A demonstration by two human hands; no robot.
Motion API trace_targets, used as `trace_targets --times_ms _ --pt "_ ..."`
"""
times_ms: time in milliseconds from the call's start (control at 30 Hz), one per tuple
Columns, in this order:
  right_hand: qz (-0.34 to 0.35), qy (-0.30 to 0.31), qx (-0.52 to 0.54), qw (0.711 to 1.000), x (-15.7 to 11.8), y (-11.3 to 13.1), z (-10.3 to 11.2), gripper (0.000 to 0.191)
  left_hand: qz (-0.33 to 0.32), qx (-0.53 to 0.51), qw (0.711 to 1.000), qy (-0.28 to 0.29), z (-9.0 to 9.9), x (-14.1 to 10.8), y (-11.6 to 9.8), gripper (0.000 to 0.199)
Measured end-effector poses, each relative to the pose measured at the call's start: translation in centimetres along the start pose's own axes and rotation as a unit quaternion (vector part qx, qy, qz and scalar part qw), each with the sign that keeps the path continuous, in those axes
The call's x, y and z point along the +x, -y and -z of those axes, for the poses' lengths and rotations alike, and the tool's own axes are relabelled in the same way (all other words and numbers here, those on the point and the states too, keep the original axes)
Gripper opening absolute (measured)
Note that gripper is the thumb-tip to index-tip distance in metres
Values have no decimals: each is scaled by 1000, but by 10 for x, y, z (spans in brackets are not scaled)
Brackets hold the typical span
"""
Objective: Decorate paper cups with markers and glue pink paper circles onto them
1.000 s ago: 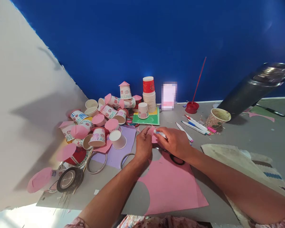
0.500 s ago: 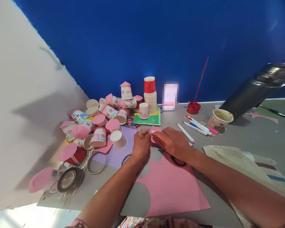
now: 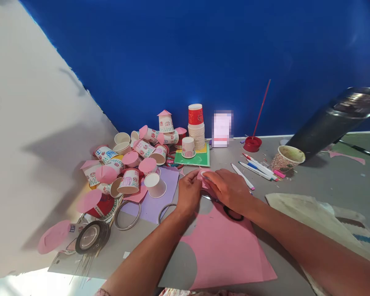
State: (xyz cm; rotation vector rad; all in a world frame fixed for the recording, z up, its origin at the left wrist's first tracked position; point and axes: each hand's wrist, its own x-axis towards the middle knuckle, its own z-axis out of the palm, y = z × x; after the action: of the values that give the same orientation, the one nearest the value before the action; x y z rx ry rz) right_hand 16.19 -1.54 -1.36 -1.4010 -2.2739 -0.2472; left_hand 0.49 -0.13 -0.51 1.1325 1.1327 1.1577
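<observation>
Left hand (image 3: 188, 190) pinching pink paper (image 3: 205, 184), right hand (image 3: 228, 190) gripping white tube (image 3: 202, 174) over it — paper between hands, tube's axis mostly hidden.

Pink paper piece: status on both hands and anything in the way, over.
Left hand holding pink paper piece. Right hand gripping white stick, mostly hidden, over it. Scissors close by on near side, possibly in the way.

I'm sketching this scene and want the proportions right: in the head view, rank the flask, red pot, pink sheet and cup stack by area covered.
1. Pink sheet
2. Flask
3. Cup stack
4. Red pot
The sheet lies nearest the camera, so its real size against the flask is unsure.
</observation>
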Motion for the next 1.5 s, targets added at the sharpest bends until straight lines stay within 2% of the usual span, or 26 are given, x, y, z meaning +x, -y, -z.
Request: trace_targets --times_ms 100,167,233,333,433,500,600,733,833,900,933,967,1033,1067,1100,1133,1167,1267,1333,1500 --pt "42 -20 -4 999 -2 1 -4 26 23 -33 999 28 4 4 4 33" --pt "42 -26 -13 999 -2 2 -5 27 18 -28 999 25 5 5 6 32" --pt "12 -18 -18 1000 -1 3 -4 28 0 -4 1000 14 3 4 8 31" --pt "-71 12 -6 997 3 3 2 27 -26 39 999 -2 0 1 8 34" --pt "-148 21 16 989 7 3 8 28 -18 62 998 -10 -2 -2 6 41" --pt "-167 17 28 985 7 4 9 30 -24 71 997 -15 -2 -2 5 42" --pt "-147 27 38 988 7 7 8 32 -52 65 996 -15 -2 -1 5 39" --pt "-138 19 23 990 7 5 7 33 6 4 1000 -18 -1 2 9 35" --pt "-202 -46 114 972 10 -2 11 34 64 -44 996 -34 1 8 12 38" --pt "-254 -81 253 930 14 -10 15 36 95 -78 992 -30 3 11 11 38" --pt "-278 -89 339 894 16 -14 16 38 112 -98 989 -26 3 12 10 38" --pt "-301 -93 427 848 19 -18 17 38 126 -116 985 -21 3 12 9 38" --pt "-360 -89 581 724 23 -27 18 38 149 -148 978 -9 4 12 5 36" --pt "-388 -82 630 668 26 -30 17 39 158 -160 974 -3 4 12 4 35" --pt "-411 -75 660 625 27 -34 16 40 166 -171 971 3 5 12 2 35" --pt "-426 -68 674 600 28 -36 15 40 174 -180 968 9 5 12 1 35" --pt "-433 -63 677 592 29 -39 13 40 181 -186 966 15 5 12 0 35" --pt "-436 -56 657 613 29 -44 7 38 191 -190 963 26 6 11 -1 36" --pt "-437 -50 630 639 27 -46 3 37 184 -179 966 30 6 11 0 37" --pt "-413 -35 566 713 24 -48 -6 35 112 -92 989 17 9 12 3 35"
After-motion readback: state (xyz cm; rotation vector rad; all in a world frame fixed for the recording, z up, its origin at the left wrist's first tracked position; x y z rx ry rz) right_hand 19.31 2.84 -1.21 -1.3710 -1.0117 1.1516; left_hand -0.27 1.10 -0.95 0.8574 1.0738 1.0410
